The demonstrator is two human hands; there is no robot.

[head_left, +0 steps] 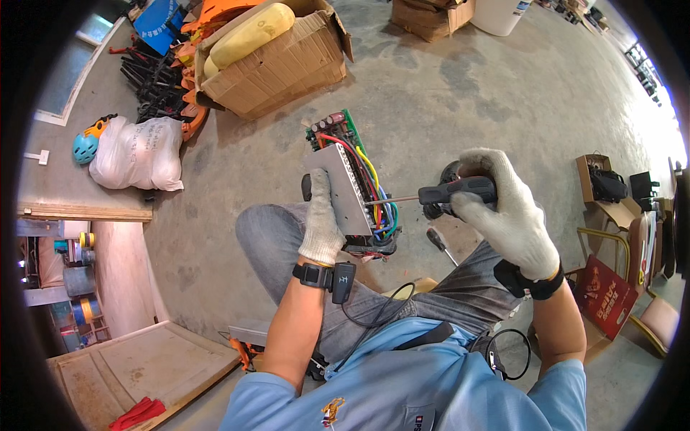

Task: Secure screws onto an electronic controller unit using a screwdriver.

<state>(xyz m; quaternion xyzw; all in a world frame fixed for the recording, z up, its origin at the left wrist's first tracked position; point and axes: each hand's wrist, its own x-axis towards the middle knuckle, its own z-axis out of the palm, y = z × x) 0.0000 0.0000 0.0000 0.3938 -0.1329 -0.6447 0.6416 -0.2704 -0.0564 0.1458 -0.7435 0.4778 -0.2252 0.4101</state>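
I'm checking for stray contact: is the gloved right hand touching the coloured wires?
Apart. The head view shows concrete floor between the gloved right hand and the coloured wires; the screwdriver it holds reaches across that gap.

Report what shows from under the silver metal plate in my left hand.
Coloured wires run along the right side of the metal plate, and a green circuit board juts past its far end. What lies directly beneath is covered.

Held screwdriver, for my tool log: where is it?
The screwdriver is right of centre in the head view, gripped by the right hand, tip at the metal box.
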